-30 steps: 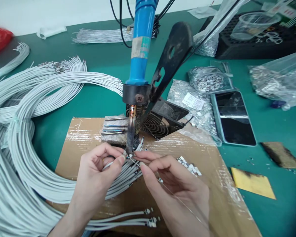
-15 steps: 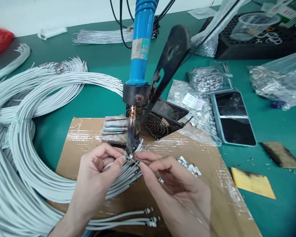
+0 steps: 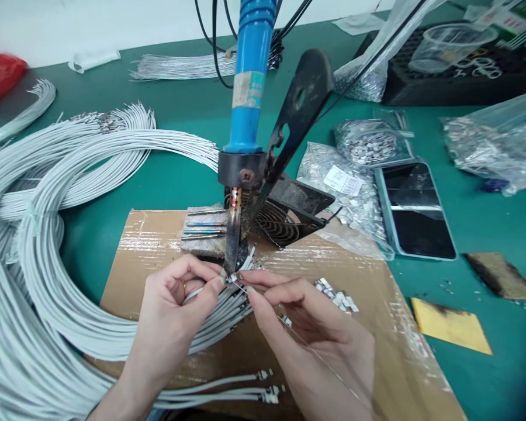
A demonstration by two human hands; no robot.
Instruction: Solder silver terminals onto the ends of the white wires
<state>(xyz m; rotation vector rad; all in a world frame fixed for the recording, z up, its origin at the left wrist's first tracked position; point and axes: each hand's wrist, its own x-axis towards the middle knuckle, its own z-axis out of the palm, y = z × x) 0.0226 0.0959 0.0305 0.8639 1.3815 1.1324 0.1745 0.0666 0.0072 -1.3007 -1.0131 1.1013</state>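
Note:
A blue-handled soldering iron (image 3: 246,117) is clamped in a stand, its tip pointing down between my hands. My left hand (image 3: 170,316) pinches a white cable (image 3: 191,295), whose end lies just under the tip. At that end sits a tiny white and metal piece (image 3: 232,279), too small to make out fully. Between thumb and fingers, my right hand (image 3: 324,327) grips a thin solder wire (image 3: 333,371); its front end reaches the same spot. Below the tip, several white cables (image 3: 221,318) lie bundled on the cardboard (image 3: 377,351).
Large coils of white cable (image 3: 30,257) fill the left side. Small white pieces (image 3: 336,295) lie right of my hands. Behind them are a small fan (image 3: 280,225), spare tips on a pad (image 3: 204,231), bags of metal parts (image 3: 342,187), a phone (image 3: 416,210) and a yellow sponge (image 3: 451,326).
Almost nothing differs. Both hands keep their grips at the iron's tip, and the whole view has shifted very slightly.

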